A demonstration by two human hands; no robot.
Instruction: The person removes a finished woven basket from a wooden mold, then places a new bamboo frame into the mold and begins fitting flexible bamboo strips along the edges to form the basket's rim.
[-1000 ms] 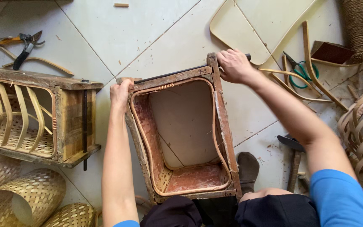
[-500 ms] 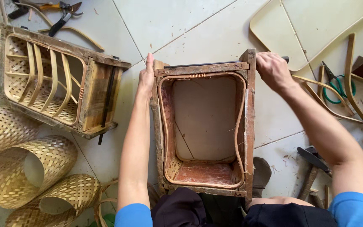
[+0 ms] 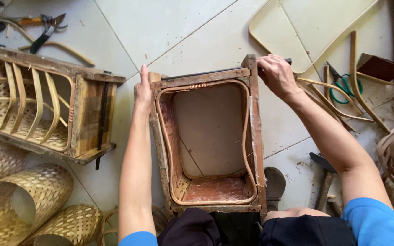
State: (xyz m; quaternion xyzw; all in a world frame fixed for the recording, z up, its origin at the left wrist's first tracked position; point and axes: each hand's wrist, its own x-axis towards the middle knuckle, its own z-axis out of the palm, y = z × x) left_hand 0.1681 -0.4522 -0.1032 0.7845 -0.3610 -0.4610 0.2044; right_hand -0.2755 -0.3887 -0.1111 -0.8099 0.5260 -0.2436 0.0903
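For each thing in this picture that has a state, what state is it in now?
Wooden frame mould: upright on the floor, open at the top, a cane hoop along its inner rim.
Left hand: flat against the mould's far left corner.
Right hand: gripping the far right corner.
Second mould: lying on its side, bamboo strips inside.
Pruning shears: on the floor, blades open.
Green-handled scissors: lying among bent strips.
Woven bamboo tubes: on their sides.
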